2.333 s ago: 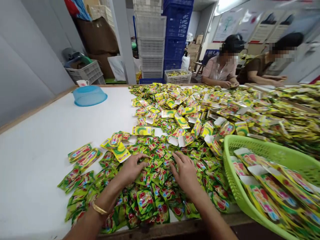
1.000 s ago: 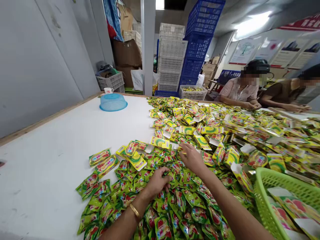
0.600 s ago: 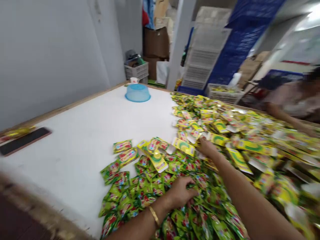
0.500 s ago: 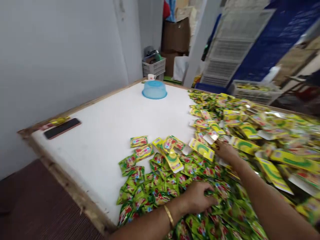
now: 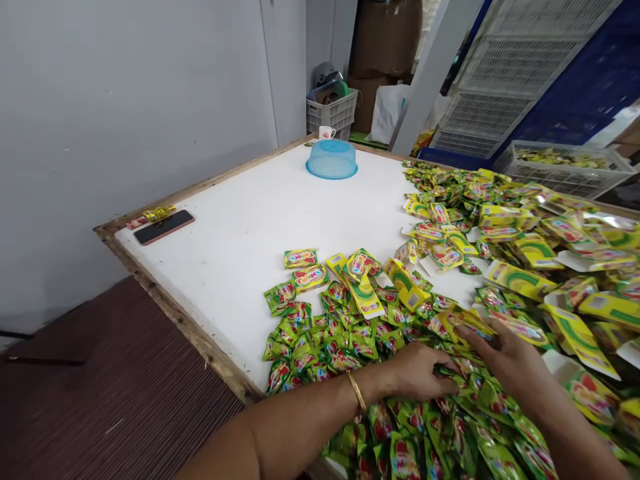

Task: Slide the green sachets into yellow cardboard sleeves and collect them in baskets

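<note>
My left hand [image 5: 425, 371], with a gold bangle on its wrist, reaches into a heap of small green sachets [image 5: 345, 360] printed with red fruit. Its fingers curl closed around green sachets there, the fingertips partly hidden. Just to the right, my right hand [image 5: 517, 363] grips a small yellow box [image 5: 465, 325] between thumb and fingers, low over the heap. Beyond the hands lie another yellow box [image 5: 407, 285] and a long yellow-green box [image 5: 367, 297] with a sachet on top.
The white tabletop [image 5: 240, 267] has a raised wooden edge [image 5: 200, 347]. A pile of open yellow boxes [image 5: 525, 280] covers its right side. A blue plastic basket [image 5: 332, 160] sits upside down near a cup [image 5: 326, 133]. A phone [image 5: 164, 227] lies at the left. Crates [image 5: 560, 167] stand behind.
My right hand has come back from the box pile toward my left hand, bringing a yellow box over the sachets. My left hand stays in the sachets. The view has shifted.
</note>
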### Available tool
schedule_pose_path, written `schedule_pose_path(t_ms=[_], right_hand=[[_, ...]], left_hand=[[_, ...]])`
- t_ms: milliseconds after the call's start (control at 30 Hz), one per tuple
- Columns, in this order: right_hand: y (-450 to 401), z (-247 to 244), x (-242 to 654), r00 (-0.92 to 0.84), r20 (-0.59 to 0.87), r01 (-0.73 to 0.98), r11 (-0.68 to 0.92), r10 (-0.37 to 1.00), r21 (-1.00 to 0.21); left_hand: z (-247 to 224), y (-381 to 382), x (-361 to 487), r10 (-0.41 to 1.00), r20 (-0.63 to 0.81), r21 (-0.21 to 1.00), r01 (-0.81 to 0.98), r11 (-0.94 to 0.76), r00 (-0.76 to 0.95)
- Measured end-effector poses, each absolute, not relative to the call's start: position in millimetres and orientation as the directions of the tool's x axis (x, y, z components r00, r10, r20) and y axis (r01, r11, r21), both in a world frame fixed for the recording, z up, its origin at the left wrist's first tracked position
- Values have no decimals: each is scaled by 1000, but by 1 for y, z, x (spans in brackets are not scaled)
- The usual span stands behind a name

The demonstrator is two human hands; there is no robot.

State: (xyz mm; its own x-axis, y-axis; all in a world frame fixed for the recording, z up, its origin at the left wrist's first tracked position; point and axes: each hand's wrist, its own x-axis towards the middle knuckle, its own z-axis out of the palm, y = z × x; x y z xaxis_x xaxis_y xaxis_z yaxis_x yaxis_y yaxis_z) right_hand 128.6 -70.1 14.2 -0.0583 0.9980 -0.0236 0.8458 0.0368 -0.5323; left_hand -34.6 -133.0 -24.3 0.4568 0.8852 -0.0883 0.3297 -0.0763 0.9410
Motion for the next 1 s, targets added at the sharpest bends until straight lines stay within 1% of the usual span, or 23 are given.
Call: schedule_pose_path(t_ms=[67,133,167,200,267,300,333,367,467,567,633,700,767,833,900,1000], right_hand=[[-97,13,143,47,-54,750,-71,997,-658],[-121,11,152,133,-92,672,-158,987,-723],[-133,10,153,150,-111,633,-182,982,-752],[-144,9,153,154,-128,600,-196,980,-776],[-159,4,148,110,-141,518,-178,984,-837],[-164,0,145,115,-135,501,-175,984,-848],[-166,-4,143,124,-127,489,-172,984,-855],[-168,-8,141,131,-117,484,-166,984,-859],[-170,-17,139,134,-72,492,-129,988,-861],[-174,-19,138,94,-23,521,-69,995,-851],[-177,-17,137,74,14,571,-30,997,-820],[-179,-15,137,60,55,646,4,997,-763],[-179,-14,135,42,75,720,22,996,-694],[-177,-14,133,25,65,774,22,998,-633],[-175,-15,129,17,45,811,13,999,-585],[-175,-14,120,27,20,849,-13,999,-528]], left_hand=[[-16,-141,-37,819,-24,931,313,-191,573],[-7,-149,-39,784,34,940,246,-235,620],[-3,-152,-41,801,46,958,202,-205,597],[0,-155,-42,842,30,978,157,-135,538],[1,-154,-46,923,-113,993,77,91,368],[0,-151,-47,938,-175,985,42,170,299],[-2,-148,-48,948,-200,979,4,205,248],[-4,-144,-48,952,-201,976,-36,215,232],[-7,-141,-46,951,-169,972,-115,205,260],[-5,-148,-38,928,-148,970,-132,204,342],[-5,-152,-33,916,-153,962,-157,223,370],[-6,-154,-30,914,-168,954,-173,245,368],[-10,-153,-30,927,-166,961,-158,229,337],[-13,-150,-33,957,-130,982,-102,161,260],[-14,-146,-36,982,-86,996,-8,89,171],[-10,-143,-39,990,-29,989,149,8,137]])
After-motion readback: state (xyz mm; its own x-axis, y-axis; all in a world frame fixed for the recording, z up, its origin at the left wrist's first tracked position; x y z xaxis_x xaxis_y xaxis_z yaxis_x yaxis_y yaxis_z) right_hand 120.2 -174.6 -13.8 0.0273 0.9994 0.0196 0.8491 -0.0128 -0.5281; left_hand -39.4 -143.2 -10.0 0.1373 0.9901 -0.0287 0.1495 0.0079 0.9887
